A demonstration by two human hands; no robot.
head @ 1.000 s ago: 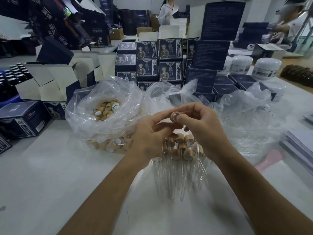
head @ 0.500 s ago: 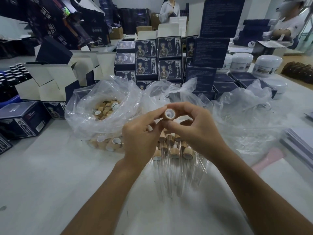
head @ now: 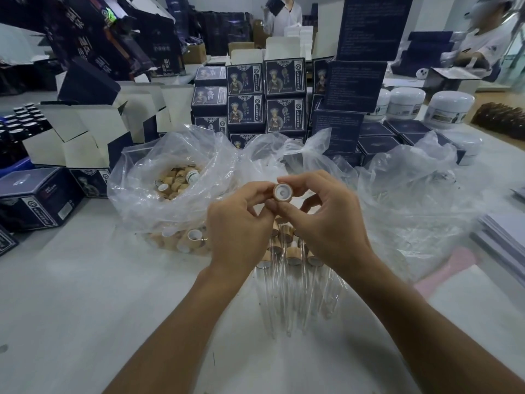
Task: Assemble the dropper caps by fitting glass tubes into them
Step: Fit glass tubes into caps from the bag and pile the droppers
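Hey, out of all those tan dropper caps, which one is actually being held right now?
The cap pinched between both hands, white inside facing the camera; the others lie bagged or tabled.

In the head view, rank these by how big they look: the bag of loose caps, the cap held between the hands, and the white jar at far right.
1. Bag of loose caps, by far the largest.
2. White jar.
3. Held cap, smallest, though it is much nearer the camera than the jar, so the real gap is bigger.
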